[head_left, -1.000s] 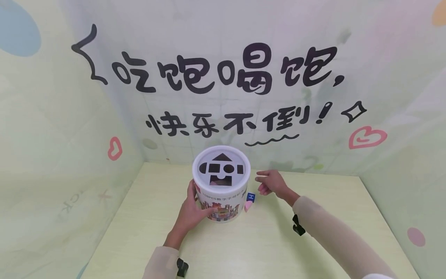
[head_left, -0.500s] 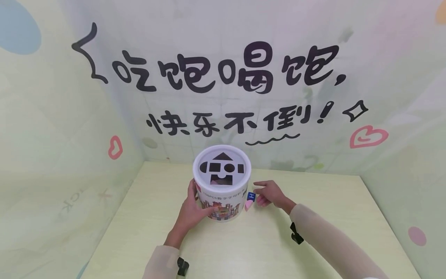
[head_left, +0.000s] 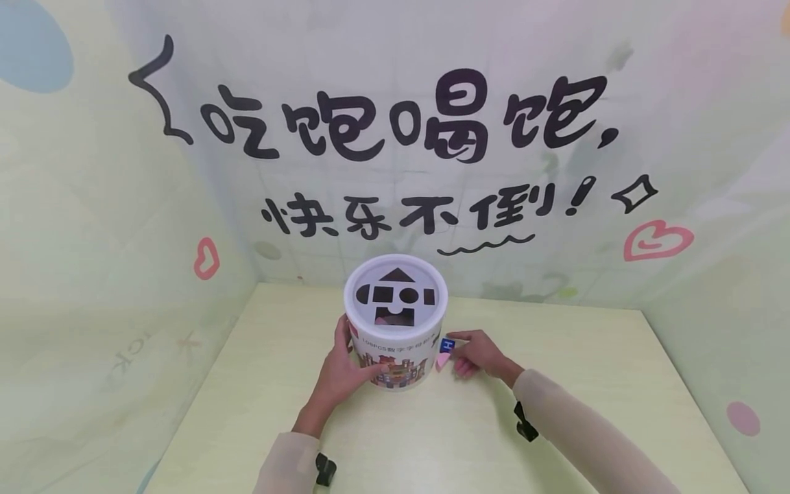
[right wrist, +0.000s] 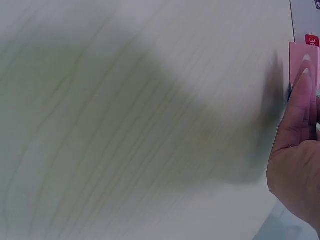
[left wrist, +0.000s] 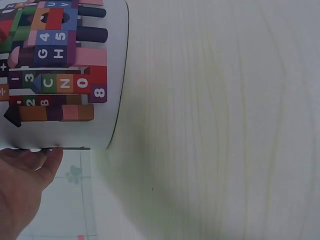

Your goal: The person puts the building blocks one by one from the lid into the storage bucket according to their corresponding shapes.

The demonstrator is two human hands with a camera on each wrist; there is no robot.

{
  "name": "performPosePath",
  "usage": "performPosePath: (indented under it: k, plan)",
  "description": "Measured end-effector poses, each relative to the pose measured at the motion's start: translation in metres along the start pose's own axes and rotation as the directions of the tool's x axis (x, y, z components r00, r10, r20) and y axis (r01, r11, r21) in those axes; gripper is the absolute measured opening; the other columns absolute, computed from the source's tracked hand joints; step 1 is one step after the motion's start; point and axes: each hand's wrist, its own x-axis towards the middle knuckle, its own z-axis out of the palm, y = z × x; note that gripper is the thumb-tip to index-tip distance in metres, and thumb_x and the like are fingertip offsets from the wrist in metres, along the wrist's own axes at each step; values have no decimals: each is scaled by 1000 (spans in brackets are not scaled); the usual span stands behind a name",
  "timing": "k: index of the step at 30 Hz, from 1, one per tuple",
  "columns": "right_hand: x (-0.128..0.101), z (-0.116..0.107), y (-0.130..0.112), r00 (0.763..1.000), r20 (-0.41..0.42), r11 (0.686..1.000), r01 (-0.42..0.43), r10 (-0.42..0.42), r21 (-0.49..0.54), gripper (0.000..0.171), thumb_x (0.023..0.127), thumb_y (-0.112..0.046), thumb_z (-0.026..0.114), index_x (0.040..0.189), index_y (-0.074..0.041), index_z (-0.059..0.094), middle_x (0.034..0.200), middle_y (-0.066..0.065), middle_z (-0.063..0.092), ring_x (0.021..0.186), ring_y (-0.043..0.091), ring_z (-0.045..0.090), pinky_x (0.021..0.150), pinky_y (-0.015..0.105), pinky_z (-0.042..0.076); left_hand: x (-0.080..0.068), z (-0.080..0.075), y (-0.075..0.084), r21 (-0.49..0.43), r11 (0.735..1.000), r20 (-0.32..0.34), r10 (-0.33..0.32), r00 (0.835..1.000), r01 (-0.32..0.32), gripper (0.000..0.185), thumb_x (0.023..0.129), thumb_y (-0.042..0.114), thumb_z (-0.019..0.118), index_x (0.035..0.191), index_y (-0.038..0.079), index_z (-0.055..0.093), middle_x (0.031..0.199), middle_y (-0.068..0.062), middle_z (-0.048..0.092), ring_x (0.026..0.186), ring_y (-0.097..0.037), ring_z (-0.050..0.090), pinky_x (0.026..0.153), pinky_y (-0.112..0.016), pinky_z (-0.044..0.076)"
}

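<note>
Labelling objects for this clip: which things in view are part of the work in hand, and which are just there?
In the work:
- white bucket with shape-cut lid, held by the left hand
- pink block and blue block beside the bucket, at the right hand fingertips

Just there:
- table
- wall decal lettering
- black wrist clips

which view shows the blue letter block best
The head view: the small blue square block with a white letter sits beside the white round tub, at the right hand. The right wrist view shows only a blue sliver behind the fingers; the left wrist view shows none.
</note>
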Motion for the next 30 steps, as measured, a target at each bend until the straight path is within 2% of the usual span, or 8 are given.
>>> performPosePath:
  k: [8,17,30]
  plan:
    - [-1,4,2,1000,-8,1000,-5,5,3,49,89,-3,63,137,-3,54,63,13,67,45,16,60,43,30,56,-1,-1,-2,18,1000,6,26,1000,-26,121,64,51,87,152,42,5,158,-4,29,144,-28,31,114,-50,36]
    - [1,0,1,999,-53,1000,7,-8,-16,46,88,-3,65,133,-3,59,63,14,67,46,18,62,44,33,57,-1,-1,0,4,1000,2,16,1000,-16,122,62,50,89,152,42,6,157,-3,30,144,-27,31,114,-51,34]
    - [5,-20,-31,997,-71,998,23,-26,-52,46,89,-8,66,134,-5,58,61,12,66,48,18,63,46,33,58,-1,-1,0,12,1000,-4,-12,1000,12,122,61,55,88,151,46,6,157,2,30,141,-27,36,112,-53,37]
